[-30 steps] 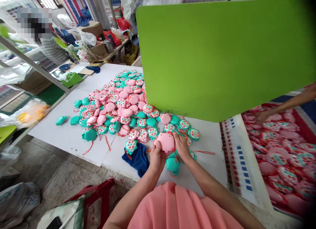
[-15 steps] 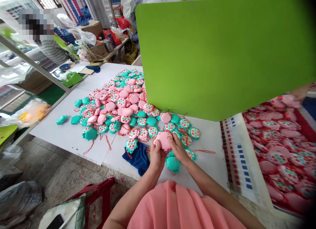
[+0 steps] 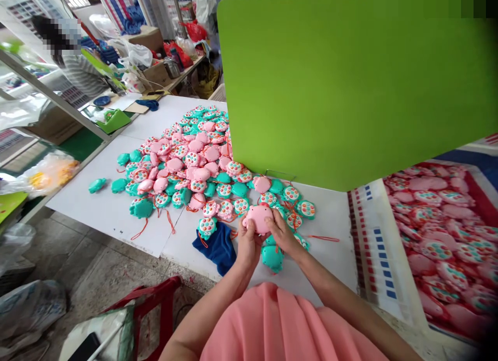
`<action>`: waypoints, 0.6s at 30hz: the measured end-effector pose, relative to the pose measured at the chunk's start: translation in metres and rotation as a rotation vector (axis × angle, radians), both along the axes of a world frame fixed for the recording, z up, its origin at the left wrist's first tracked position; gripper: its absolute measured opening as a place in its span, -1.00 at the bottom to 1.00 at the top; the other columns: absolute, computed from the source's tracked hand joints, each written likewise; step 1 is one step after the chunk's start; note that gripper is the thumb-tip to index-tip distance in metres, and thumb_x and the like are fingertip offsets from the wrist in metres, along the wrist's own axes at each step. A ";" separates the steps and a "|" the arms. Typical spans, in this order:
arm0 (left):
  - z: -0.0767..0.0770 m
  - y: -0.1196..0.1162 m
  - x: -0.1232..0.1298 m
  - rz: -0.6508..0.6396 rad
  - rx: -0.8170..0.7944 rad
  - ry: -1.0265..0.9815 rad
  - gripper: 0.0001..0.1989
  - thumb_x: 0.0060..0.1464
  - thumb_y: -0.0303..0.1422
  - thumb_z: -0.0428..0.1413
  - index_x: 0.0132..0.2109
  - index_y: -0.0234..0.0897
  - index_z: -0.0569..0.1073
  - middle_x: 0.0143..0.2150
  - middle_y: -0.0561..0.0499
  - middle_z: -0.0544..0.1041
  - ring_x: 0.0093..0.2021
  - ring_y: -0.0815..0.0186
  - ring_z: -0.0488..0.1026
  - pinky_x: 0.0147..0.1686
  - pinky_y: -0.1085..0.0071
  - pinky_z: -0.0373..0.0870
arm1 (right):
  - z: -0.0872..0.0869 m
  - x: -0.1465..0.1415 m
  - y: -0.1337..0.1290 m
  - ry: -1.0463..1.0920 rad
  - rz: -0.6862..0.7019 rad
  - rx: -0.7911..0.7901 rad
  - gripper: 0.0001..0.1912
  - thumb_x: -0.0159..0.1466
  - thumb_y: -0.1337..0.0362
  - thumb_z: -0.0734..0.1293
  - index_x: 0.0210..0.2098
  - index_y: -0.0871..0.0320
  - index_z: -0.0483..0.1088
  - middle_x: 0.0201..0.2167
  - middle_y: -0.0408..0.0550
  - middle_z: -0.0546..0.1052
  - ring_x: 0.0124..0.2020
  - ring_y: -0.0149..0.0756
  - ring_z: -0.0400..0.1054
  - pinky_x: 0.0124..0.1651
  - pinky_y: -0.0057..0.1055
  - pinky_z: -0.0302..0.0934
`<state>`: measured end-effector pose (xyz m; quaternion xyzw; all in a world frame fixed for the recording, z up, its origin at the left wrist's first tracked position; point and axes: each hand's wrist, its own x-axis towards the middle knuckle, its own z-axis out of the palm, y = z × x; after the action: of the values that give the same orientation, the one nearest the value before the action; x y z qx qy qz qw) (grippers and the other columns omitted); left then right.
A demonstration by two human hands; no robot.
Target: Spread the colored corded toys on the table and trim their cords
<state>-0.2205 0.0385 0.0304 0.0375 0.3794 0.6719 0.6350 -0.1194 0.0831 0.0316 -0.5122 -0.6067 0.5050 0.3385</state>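
Observation:
Between both hands is a pink animal-shaped toy [image 3: 258, 219], its smooth side up, held just over the table's near edge. My left hand [image 3: 249, 241] grips its left and lower side, the thumb on top. My right hand [image 3: 281, 230] is closed on its right side. Beneath and beside the hands lie teal toys, one of them a smooth teal toy [image 3: 272, 258] below my right hand. A dark blue cloth [image 3: 218, 251] lies left of my left hand, with a spotted teal toy [image 3: 207, 227] at its upper edge.
A large pile of pink and teal toys [image 3: 194, 158] with orange cords covers the white table [image 3: 97, 210]. An upright green board [image 3: 330, 91] stands behind. At right is a container of pink toys [image 3: 447, 221]. A red stool [image 3: 163, 304] stands lower left; a person [image 3: 80, 73] sits far left.
Both hands still hold the pink toy in nearly the same place. At the right edge, another person's hand over the container has gone from view. The person at far left has shifted slightly.

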 end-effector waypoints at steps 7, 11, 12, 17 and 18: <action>-0.004 -0.003 0.002 -0.022 -0.024 0.005 -0.47 -0.09 -0.08 0.31 -0.02 -0.13 0.33 0.03 -0.05 0.41 -0.09 0.22 0.46 -0.21 0.26 0.54 | -0.009 -0.001 0.005 0.047 -0.211 -0.129 -0.38 0.24 -0.26 0.11 -0.17 0.12 0.46 -0.12 0.04 0.54 -0.11 -0.13 0.39 -0.10 -0.26 0.31; -0.010 -0.003 -0.004 -0.035 -0.002 0.002 -0.52 -0.03 -0.08 0.28 -0.02 -0.12 0.33 -0.01 -0.02 0.42 -0.11 0.22 0.48 -0.19 0.21 0.54 | -0.012 0.003 0.003 0.039 -0.259 -0.205 -0.32 0.22 -0.31 0.10 -0.12 0.12 0.48 -0.01 0.03 0.52 -0.01 -0.12 0.37 0.03 -0.25 0.28; -0.012 -0.003 -0.005 -0.038 0.004 -0.001 -0.52 -0.02 -0.08 0.27 -0.02 -0.12 0.33 -0.02 -0.01 0.42 -0.12 0.23 0.48 -0.18 0.20 0.54 | -0.013 0.003 0.003 0.048 -0.267 -0.219 -0.32 0.21 -0.31 0.11 -0.10 0.12 0.48 0.00 0.02 0.52 0.00 -0.12 0.37 0.05 -0.25 0.27; -0.015 -0.006 -0.005 -0.041 0.025 -0.002 -0.56 0.02 -0.11 0.25 -0.02 -0.13 0.32 -0.02 -0.01 0.42 -0.15 0.26 0.49 -0.18 0.21 0.54 | -0.022 0.002 0.001 0.105 -0.276 -0.232 -0.33 0.19 -0.29 0.17 -0.03 0.09 0.48 0.08 -0.01 0.49 0.13 -0.10 0.31 0.15 -0.22 0.23; -0.015 -0.006 -0.005 -0.041 0.025 -0.002 -0.57 0.02 -0.11 0.25 -0.02 -0.13 0.32 -0.02 -0.01 0.42 -0.15 0.26 0.49 -0.18 0.21 0.54 | -0.024 0.002 0.001 0.110 -0.270 -0.222 -0.33 0.19 -0.29 0.17 -0.04 0.09 0.48 0.08 0.00 0.49 0.14 -0.09 0.30 0.16 -0.21 0.22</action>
<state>-0.2256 0.0325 0.0154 0.0526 0.3693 0.6636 0.6485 -0.1173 0.0842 0.0080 -0.5948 -0.4535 0.5460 0.3774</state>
